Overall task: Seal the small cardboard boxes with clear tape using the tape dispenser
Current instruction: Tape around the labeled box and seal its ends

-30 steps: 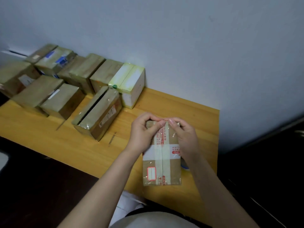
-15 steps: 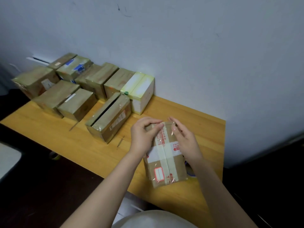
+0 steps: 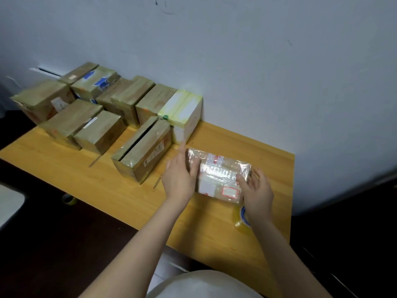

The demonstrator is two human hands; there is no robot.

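Cardboard box (image 3: pixel 221 177), glossy with clear tape, has been turned from end-on to crosswise and now lies on the worktop (image 3: pixel 107 186) between both grips, near the white box (image 3: pixel 184 112). Left grip (image 3: pixel 179 179) lies flat and released against its left end; right grip (image 3: pixel 256 190) clasps its near right corner, above the tape roll (image 3: pixel 241 220). Turning it probably means this seam is finished and another side, or stacking with the sealed boxes (image 3: pixel 90 108), comes next

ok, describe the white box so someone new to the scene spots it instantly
Start at the wooden table against the grey wall. Follow the row of boxes along that wall to its right end. There stands the white box, edged in yellowish tape; every neighbour is brown cardboard.
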